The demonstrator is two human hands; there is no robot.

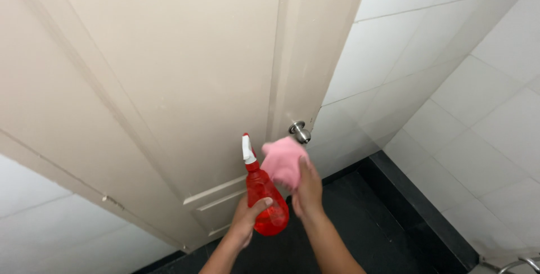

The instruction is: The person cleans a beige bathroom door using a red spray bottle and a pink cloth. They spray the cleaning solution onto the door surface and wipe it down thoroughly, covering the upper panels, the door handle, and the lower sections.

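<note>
Pink cloth (283, 161) bunched under the right hand (308, 188), fingers closed over its lower edge, pressed up toward the cream door (169, 71). Just above the cloth, almost touching, a round metal door knob (300, 132). Beside that, left hand (247, 220) wrapped firmly round a red spray bottle (265, 204), thumb across the belly, white nozzle (247, 150) upright and level with the cloth. Beyond both hands, white wall tiles (439, 83) to the right, dark floor (365, 218) below.
</note>
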